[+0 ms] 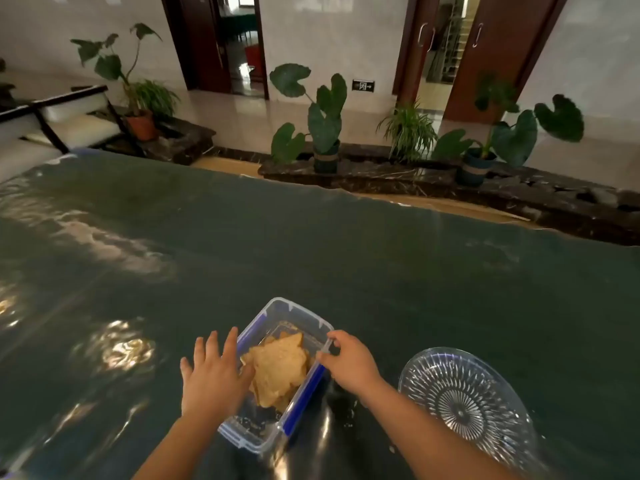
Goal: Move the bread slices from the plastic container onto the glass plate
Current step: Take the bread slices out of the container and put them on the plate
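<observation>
A clear plastic container (293, 308) with blue clips lies on the dark table near its front edge. Inside it are several toasted bread slices (278, 365) in a loose pile. My left hand (214, 372) rests over the container's left rim with fingers spread, its thumb touching the bread. Over at the right rim, my right hand (349, 358) pinches the edge by a blue clip. An empty cut-glass plate (464, 407) lies to the right of the container, apart from both hands.
The dark green table (346, 251) has a shiny, wrinkled covering and stretches far ahead and to both sides. Beyond its far edge stand potted plants (323, 123) on a stone ledge, a bench at the left and wooden doors.
</observation>
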A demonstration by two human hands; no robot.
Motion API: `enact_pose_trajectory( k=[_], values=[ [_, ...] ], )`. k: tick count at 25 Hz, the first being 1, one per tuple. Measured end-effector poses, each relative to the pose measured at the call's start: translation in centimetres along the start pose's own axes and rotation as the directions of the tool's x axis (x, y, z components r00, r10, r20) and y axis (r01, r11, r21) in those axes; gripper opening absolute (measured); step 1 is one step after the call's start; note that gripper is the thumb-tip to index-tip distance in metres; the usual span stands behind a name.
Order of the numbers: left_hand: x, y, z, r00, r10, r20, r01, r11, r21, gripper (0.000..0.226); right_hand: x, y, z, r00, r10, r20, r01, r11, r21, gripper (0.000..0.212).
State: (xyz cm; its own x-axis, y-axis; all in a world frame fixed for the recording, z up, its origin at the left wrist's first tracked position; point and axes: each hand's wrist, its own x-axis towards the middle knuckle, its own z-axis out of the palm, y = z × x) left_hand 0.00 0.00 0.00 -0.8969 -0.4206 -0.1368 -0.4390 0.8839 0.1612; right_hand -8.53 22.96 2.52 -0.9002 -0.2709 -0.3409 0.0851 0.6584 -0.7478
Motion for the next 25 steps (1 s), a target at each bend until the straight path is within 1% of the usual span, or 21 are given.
enact_pose_trajectory(
  k=[2,4,5,7,10,13,15,17,19,22,24,25],
  values=[
    [0.0,-1.1,0.6,0.995,-0.071,0.071,0.076,0.995,-0.071,0.076,0.2,-0.4,1.1,0.997,0.072,0.037,-0.075,0.993,0.094,0.054],
    [0.1,-1.7,1.3,0.986,-0.101,0.134,0.127,0.97,-0.205,0.075,0.1,-0.5,2.3,0.991,0.115,0.064,-0.123,0.983,0.137,0.052],
    [0.1,-1.8,1.6,0.984,-0.112,0.141,0.145,0.956,-0.254,0.074,0.2,-0.6,2.7,0.989,0.128,0.068,-0.137,0.98,0.146,0.051],
    [0.0,-1.7,1.9,0.982,-0.135,0.133,0.168,0.945,-0.282,0.071,0.3,-0.7,3.3,0.984,0.167,0.069,-0.177,0.968,0.18,0.048],
    [-0.3,-1.1,2.0,0.972,-0.143,0.185,0.201,0.914,-0.353,0.069,0.2,-0.5,3.1,0.981,0.191,0.044,-0.196,0.951,0.24,0.041],
    [-1.8,0.5,2.2,0.975,-0.085,0.208,0.167,0.891,-0.423,0.061,0.1,0.1,1.7,0.981,0.193,0.007,-0.188,0.944,0.271,0.035],
    [-3.2,1.7,2.4,0.977,-0.06,0.206,0.149,0.88,-0.451,0.049,0.0,0.8,0.5,0.981,0.193,-0.014,-0.183,0.95,0.254,0.038],
    [-4.9,2.9,2.8,0.979,-0.022,0.202,0.117,0.876,-0.469,0.046,-0.2,1.6,-0.7,0.98,0.195,-0.025,-0.183,0.953,0.243,0.04],
    [-6.0,3.9,3.3,0.984,0.007,0.181,0.079,0.884,-0.46,0.052,-0.4,2.2,-1.5,0.982,0.187,-0.02,-0.177,0.954,0.241,0.038],
    [-6.0,4.7,3.7,0.994,-0.005,0.111,0.049,0.918,-0.395,0.063,-0.4,2.8,-2.3,0.986,0.167,0.0,-0.163,0.96,0.226,0.037],
    [-5.5,4.8,3.8,0.999,0.016,0.041,-0.001,0.937,-0.351,0.067,-0.2,3.0,-2.3,0.99,0.139,0.011,-0.139,0.975,0.174,0.04],
    [-5.3,4.9,3.9,0.999,0.036,0.029,-0.023,0.934,-0.356,0.069,-0.2,3.1,-2.2,0.992,0.124,0.011,-0.124,0.985,0.119,0.042]
  ],
)
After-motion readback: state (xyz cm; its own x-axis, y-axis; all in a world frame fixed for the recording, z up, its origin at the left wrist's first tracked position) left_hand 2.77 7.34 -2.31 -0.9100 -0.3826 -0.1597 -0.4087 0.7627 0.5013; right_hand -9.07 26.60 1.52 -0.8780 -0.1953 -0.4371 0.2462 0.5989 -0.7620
